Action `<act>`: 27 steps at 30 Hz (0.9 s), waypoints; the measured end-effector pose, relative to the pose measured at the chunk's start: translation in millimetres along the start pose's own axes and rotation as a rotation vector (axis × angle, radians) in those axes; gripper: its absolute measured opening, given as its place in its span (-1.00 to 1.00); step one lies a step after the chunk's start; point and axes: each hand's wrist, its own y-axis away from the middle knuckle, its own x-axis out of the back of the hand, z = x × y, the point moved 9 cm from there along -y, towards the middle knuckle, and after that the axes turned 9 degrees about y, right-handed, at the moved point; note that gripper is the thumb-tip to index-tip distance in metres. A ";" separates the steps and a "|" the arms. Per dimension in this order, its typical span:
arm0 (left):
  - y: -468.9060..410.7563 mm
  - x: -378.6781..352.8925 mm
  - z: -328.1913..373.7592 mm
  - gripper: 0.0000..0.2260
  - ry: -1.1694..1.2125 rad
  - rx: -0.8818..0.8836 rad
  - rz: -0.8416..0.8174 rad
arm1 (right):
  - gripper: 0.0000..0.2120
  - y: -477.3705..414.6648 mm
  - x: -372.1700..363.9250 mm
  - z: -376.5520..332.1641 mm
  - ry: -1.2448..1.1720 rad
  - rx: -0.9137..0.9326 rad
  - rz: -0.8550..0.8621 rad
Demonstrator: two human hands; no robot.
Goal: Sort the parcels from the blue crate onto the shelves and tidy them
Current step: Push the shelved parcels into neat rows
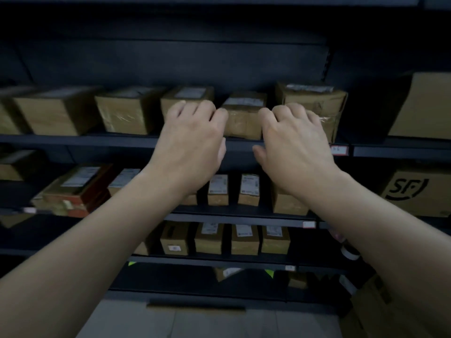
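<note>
Left hand (192,142) raised to the top shelf (73,139), back toward the camera, fingers bent at the knuckles and close together, thumb hanging loose below the shelf edge. Fingertips in front of a labelled parcel (186,95); pressing it or only hovering, impossible to tell. Right hand (292,145) level with it and just beside, posed the same way, fingers bent against the front of a taped parcel (314,98), thumb free underneath; grip or mere touch, again impossible to tell.

Between the two hands, a smaller parcel (244,115), upright on the same shelf, set slightly lower than its neighbours. Further left in that row, a medium box (124,111) and a blurred box (58,111). Far right, a large plain carton (424,106). On the shelf edge below the right hand, a small red and white tag (339,150).

One level down, on the middle shelf (244,217), two slim parcels (218,190) side by side with white labels facing out, a reddish-brown parcel (78,189) lying at an angle to the left, and a printed carton (419,191) to the right. On the bottom shelf (219,261), a neat row of four small boxes (209,237). Nearest of all, pale floor (244,323).
</note>
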 end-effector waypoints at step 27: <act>11.2 66.2 -71.1 -0.69 -0.305 0.166 0.198 | -0.56 -64.1 47.1 -47.9 -0.188 0.152 0.306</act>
